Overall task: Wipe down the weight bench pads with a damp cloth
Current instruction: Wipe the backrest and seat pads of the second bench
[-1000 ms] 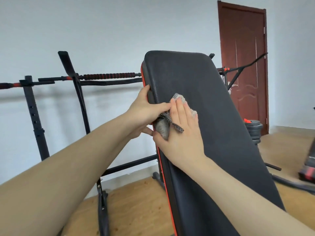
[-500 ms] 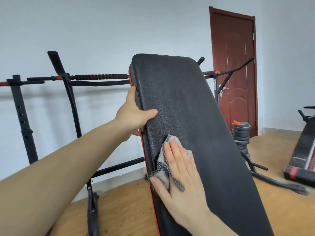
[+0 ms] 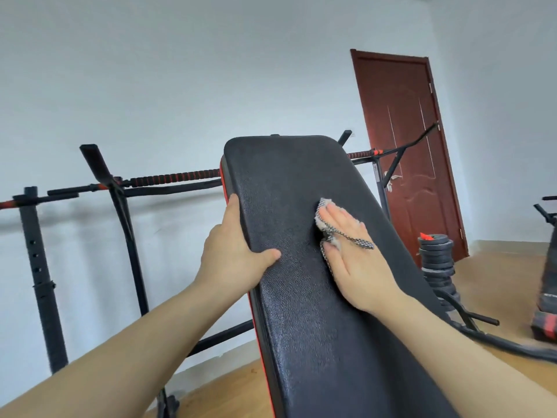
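Up from its left edge, my right grip [image 3: 358,260] has slid the cloth [image 3: 324,215] to the middle of the pad [image 3: 301,312], fingers flat on it, long axis running upward past them; my left grip [image 3: 238,254] clasps the left edge.

Both forearms reach forward. The left hand [image 3: 235,254] grips the pad [image 3: 286,176] edge, thumb in front; the right hand [image 3: 358,260] lies flat, fingers straight, pressing a cloth [image 3: 323,208].
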